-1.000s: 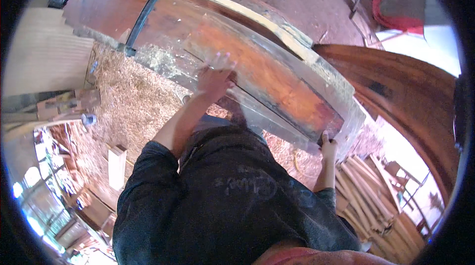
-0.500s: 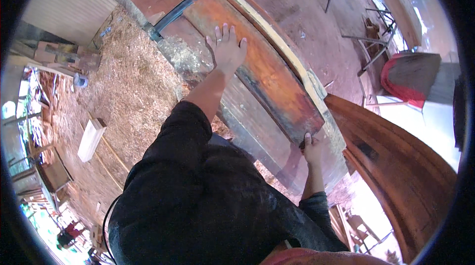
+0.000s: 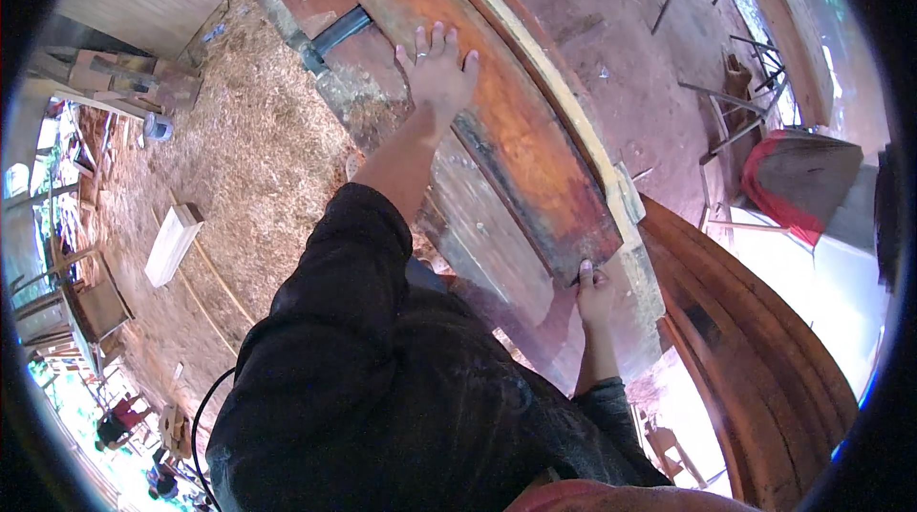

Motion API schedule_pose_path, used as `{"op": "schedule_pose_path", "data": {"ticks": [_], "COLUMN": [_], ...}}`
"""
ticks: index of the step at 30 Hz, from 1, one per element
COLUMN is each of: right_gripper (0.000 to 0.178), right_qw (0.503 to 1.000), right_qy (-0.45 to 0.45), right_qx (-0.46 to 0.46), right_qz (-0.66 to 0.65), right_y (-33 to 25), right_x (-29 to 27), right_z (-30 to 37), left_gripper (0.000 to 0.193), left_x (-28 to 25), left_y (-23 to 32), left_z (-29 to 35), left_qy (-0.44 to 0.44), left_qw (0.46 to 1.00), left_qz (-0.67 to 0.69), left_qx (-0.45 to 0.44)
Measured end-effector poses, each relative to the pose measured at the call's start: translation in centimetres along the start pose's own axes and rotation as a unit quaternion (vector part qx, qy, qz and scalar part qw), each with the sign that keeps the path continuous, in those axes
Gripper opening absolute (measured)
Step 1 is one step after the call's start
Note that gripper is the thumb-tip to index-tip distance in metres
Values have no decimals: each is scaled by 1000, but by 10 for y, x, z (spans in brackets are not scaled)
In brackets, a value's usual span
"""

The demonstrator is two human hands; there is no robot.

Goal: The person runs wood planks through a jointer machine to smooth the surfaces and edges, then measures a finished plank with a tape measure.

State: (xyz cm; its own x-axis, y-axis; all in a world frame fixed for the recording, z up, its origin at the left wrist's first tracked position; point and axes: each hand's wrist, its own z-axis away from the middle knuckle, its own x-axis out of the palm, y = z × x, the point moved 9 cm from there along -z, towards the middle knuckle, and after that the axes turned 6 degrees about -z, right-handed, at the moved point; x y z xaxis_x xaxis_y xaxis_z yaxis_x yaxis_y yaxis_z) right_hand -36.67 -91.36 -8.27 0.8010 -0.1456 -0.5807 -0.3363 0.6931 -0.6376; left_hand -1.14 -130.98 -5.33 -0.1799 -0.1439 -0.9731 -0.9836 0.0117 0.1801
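The person's left hand (image 3: pixel 437 68) is lying flat with its 5 fingers (image 3: pixel 421 40) spread wide, grasping nothing, and the palm is pressing down on a long reddish-brown wooden plank (image 3: pixel 521 144). A ring is showing on 1 of those fingers. The plank is running away from the fingertips in both directions: its far end is sitting just beyond them, and the rest is stretching back past the wrist toward the person's other hand.

The right hand (image 3: pixel 594 294) is curling its fingers (image 3: pixel 585 273) around the near corner of the same plank, gripping its edge. Whether anything else is being pinched there is too small to tell.

Under the plank, just beside the left palm, a grey weathered board (image 3: pixel 487 225) is lying on the same slant. Beyond the left fingertips, a dark metal bar (image 3: pixel 336 32) is crossing the bench. Along the plank's far edge, a pale yellow curved timber strip (image 3: pixel 535 53) is following its length.

Outward from the right fingers, stacked curved brown planks (image 3: pixel 755 340) are rising at the side. Farther out, a red-covered chair (image 3: pixel 793 178) is standing on the reddish floor.

Outward from the left wrist, sawdust (image 3: pixel 258 139) is covering the ground, with a pale wooden block (image 3: pixel 172 245) lying on it, well apart from both hands. The person's dark sleeves (image 3: pixel 353 254) are filling the lower middle.
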Motion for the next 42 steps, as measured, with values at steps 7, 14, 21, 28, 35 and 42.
{"op": "schedule_pose_path", "data": {"ticks": [7, 14, 21, 28, 35, 42], "right_gripper": [59, 57, 58, 57, 54, 58], "right_qw": [1000, 1000, 995, 998, 999, 999], "right_qy": [11, -1, -22, -6, -26, 9], "right_qx": [-8, 9, -12, -7, -25, -33], "right_qz": [12, 30, 94, 55, 30, -29], "right_y": [-31, -28, -43, -60, -84, -100], "right_x": [4, 17, 26, 41, 60, 69], "right_z": [-1, -10, -20, -32, -38, -39], "left_gripper": [65, 64, 64, 64, 64, 65], "left_x": [3, -1, 8, 6, 10, 14], "left_y": [-10, -21, -34, -50, -62, -74], "left_z": [-13, -25, -43, -67, -87, -105], "left_qy": [-1, -10, 19, 5, 24, 19], "left_qw": [999, 1000, 999, 997, 996, 994], "left_qz": [-41, -29, -43, -74, -83, -104], "left_qx": [-1, 3, 5, 17, 17, 13]}}
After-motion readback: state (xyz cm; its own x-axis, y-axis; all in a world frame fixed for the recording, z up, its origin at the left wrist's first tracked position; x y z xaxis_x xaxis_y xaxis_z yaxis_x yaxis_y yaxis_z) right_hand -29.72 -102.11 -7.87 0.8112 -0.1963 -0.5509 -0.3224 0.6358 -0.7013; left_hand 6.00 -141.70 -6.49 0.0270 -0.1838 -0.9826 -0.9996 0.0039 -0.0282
